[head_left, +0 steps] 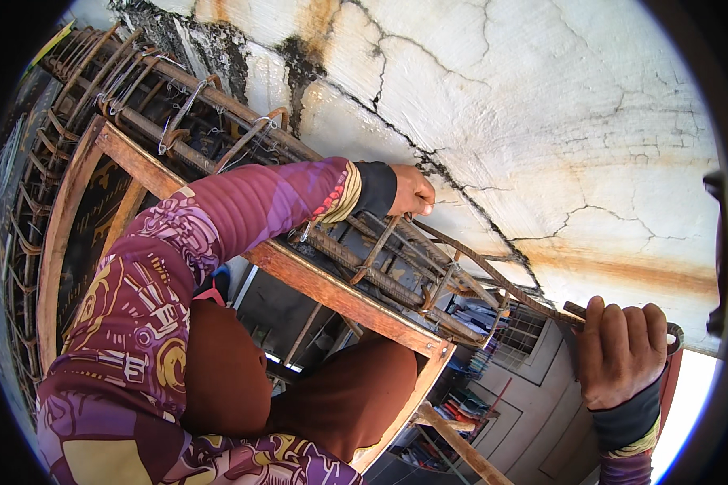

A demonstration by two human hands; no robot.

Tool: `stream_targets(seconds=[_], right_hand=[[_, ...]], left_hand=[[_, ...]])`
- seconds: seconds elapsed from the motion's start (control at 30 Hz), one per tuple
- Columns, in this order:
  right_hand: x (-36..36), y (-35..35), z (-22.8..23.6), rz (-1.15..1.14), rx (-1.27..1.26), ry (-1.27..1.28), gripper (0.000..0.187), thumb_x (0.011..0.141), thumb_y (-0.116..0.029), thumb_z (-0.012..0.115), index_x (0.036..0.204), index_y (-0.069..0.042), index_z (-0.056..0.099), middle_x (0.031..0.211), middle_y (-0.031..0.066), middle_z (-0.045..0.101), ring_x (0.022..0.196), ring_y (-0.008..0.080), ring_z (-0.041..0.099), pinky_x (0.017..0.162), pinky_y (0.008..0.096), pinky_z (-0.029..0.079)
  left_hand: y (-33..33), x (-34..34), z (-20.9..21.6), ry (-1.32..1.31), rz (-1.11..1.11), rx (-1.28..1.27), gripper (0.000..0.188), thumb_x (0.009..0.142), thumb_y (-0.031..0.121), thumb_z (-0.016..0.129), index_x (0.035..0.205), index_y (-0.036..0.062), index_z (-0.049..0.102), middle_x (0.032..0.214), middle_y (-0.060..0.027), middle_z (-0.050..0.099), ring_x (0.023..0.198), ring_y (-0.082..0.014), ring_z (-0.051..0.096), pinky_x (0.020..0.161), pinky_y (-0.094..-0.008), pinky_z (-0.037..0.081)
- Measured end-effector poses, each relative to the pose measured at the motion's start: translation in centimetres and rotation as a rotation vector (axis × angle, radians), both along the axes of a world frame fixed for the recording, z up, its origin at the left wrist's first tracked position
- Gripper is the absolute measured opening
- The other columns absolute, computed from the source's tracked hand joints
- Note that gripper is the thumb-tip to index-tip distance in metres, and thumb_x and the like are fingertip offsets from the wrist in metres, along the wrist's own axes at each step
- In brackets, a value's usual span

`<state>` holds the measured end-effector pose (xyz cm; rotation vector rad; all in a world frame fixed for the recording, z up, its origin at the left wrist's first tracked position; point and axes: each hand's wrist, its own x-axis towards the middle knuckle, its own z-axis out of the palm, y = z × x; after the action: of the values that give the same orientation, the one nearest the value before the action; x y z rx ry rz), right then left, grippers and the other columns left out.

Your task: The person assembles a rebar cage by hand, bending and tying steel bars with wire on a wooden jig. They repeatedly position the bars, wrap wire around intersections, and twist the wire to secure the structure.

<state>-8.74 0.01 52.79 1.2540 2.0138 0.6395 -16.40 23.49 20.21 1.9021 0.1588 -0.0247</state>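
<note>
A rebar cage (364, 267) of ribbed bars, stirrups and thin tie wire runs diagonally along a cracked white wall. My left hand (413, 191) reaches over it, palm down, with fingers curled against a stirrup and the end of a long rusty steel bar (493, 275). What those fingertips pinch is hidden. The bar slants down to the right, in front of the wall. At the right edge, my right hand (622, 349) is closed in a fist round its other end, where short steel ends stick out on both sides of the fist.
Below the cage is a wooden frame (340, 295), with my bent knees (340, 388) inside it. More stirrups (36, 186) curve along the left side. Far below lie stacked folded items (453, 412) and a barred window (520, 333). A wooden strut (461, 444) slopes at lower right.
</note>
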Motion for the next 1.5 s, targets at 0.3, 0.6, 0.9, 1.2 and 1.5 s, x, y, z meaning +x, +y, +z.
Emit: stream_targets(seconds=[0.3,0.6,0.9,1.2,1.5], right_hand=[[0.6,0.0,0.1,0.119,0.078,0.023,0.040,0.093,-0.032,0.062,0.101,0.006,0.068,0.080,0.0131,0.059,0.077,0.0258,0.061,0.080,0.0507,0.055],[-1.6,1.3,-0.4,-0.216,0.127,0.111,0.049,0.093,-0.045,0.055,0.076,0.001,0.055,0.070,0.0090,0.041,0.055,0.0237,0.046,0.049,0.0363,0.038],[-4.4,3.8,0.3,-0.393,0.128,0.154,0.039,0.081,-0.035,0.072,0.069,-0.004,0.051,0.067,0.0087,0.043,0.048,0.0247,0.048,0.044,0.0374,0.038],[-4.3,10.0,1.5,-0.407,0.109,0.019,0.040,0.085,-0.035,0.071,0.065,-0.002,0.068,0.050,0.0157,0.052,0.049,0.0311,0.053,0.054,0.0414,0.043],[1.7,8.5,5.5,-0.391,-0.166,0.693,0.030,0.090,-0.016,0.065,0.115,-0.003,0.056,0.089,0.0088,0.052,0.069,0.0191,0.055,0.068,0.0327,0.047]], left_hand=[[0.2,0.1,0.5,0.071,-0.037,-0.078,0.025,0.098,0.028,0.057,0.101,0.0056,0.068,0.087,-0.0017,0.069,0.076,-0.0123,0.055,0.072,-0.0323,0.047],[0.8,-0.7,1.3,0.087,-0.043,-0.064,0.027,0.098,0.029,0.057,0.098,0.0048,0.069,0.093,-0.0033,0.071,0.077,-0.0123,0.056,0.073,-0.0328,0.047],[0.9,-0.6,0.6,0.137,-0.018,-0.179,0.032,0.098,0.034,0.054,0.104,0.0070,0.071,0.093,-0.0056,0.068,0.084,-0.0151,0.059,0.077,-0.0311,0.048],[-1.5,-1.3,0.1,-0.040,0.033,-0.328,0.036,0.093,0.023,0.069,0.118,-0.0013,0.062,0.103,-0.0078,0.068,0.095,-0.0117,0.060,0.086,-0.0292,0.048],[-1.2,-2.7,0.2,0.003,0.126,-0.132,0.029,0.095,0.022,0.062,0.115,0.0012,0.066,0.097,-0.0061,0.071,0.087,-0.0124,0.061,0.080,-0.0304,0.049]])
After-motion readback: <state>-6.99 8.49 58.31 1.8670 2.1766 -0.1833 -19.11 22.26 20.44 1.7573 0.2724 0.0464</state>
